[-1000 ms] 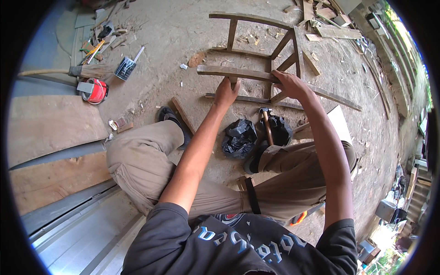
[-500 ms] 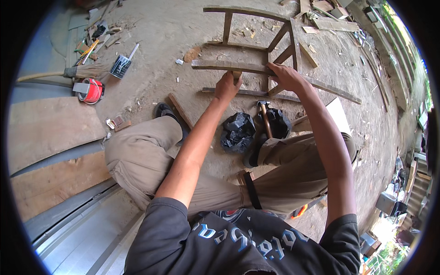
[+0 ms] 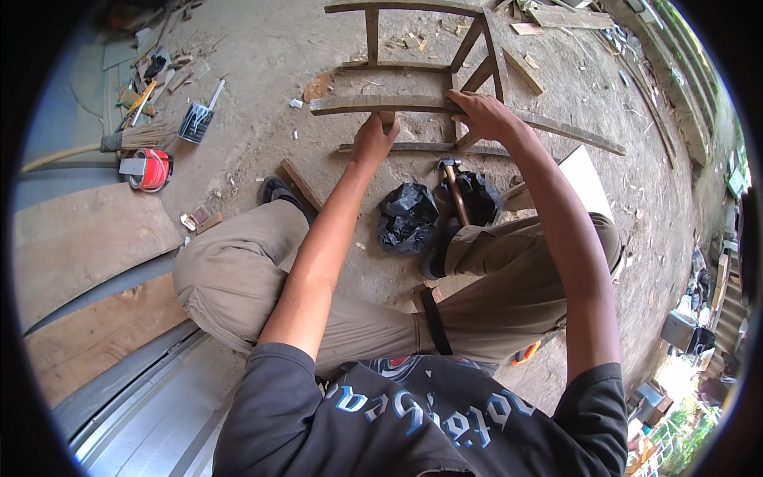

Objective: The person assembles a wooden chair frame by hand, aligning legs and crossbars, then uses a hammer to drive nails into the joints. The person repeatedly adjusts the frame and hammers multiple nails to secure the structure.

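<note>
A wooden stool frame (image 3: 389, 103) of several legs and crosspieces lies on its side on the ground ahead of me. My left hand (image 3: 373, 141) is closed round a short crosspiece (image 3: 388, 118) just under the nearest upper leg. Farther right along that leg, my right hand (image 3: 489, 119) grips it where other pieces meet, fingers over its top. The right fingertips are partly hidden behind the wood. Between my feet, a hammer (image 3: 456, 193) with a wooden handle leans against a black plastic bag (image 3: 480, 195). A second black bag (image 3: 408, 218) sits to its left.
A loose wooden stick (image 3: 301, 184) lies by my left shoe. At the left are a red can (image 3: 149, 170), a broom (image 3: 139, 139), a dark paint-smeared container (image 3: 195, 124) and boards (image 3: 95, 230). A white sheet (image 3: 588, 183) is beside my right knee. Wood scraps (image 3: 568, 17) lie far right.
The stool frame and both hands appear slightly farther left and higher in the picture, along with the surroundings. Both hands keep their hold on the wood.
</note>
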Available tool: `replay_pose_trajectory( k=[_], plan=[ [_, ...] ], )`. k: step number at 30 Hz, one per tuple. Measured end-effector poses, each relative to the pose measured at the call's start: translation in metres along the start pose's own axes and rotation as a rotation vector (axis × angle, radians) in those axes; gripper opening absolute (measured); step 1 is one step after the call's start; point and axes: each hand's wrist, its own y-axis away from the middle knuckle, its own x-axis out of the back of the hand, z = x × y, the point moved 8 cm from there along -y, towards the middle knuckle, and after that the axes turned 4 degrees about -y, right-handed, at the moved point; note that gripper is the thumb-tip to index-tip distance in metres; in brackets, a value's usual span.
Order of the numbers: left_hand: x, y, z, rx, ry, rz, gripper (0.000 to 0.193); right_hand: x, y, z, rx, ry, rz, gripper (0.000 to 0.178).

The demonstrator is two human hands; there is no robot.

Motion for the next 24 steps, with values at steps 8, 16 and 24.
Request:
replay_pose_trajectory(
  k=[8,16,24],
  plan=[
    [0.002,-0.001,0.011,-0.009,-0.017,-0.007,0.049,0.0,0.003,0.004,-0.034,-0.007,0.014,0.048],
    [0.001,0.0,-0.002,-0.009,-0.004,0.028,0.047,0.001,0.002,0.001,0.007,-0.009,0.057,0.038],
    [-0.001,0.002,0.001,0.005,-0.015,0.003,0.047,0.001,0.005,0.001,-0.015,0.064,0.007,0.036]
  ],
)
